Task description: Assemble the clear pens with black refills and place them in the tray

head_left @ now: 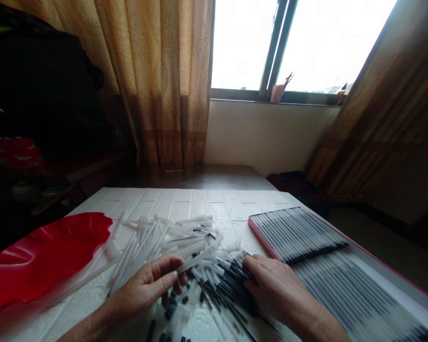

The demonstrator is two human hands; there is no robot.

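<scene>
A translucent white plastic tube (192,262) is pinched between the thumb and fingers of my left hand (157,280), above the middle of the table. My right hand (271,287) reaches over a pile of thin black rods (237,282), its fingers curled down at the pile's right side. Whatever those fingertips grip is hidden. Behind and left of my left hand lies a loose heap of clear tubes (142,247). Small black caps (169,311) are scattered below and between my hands.
A red scalloped tray (57,256) stands at the left. On the right, a pink-edged box (258,232) holds rows of clear tubes with black ends (292,232). The white brick-patterned tabletop (199,197) ends before a dark surface (228,175) under the window.
</scene>
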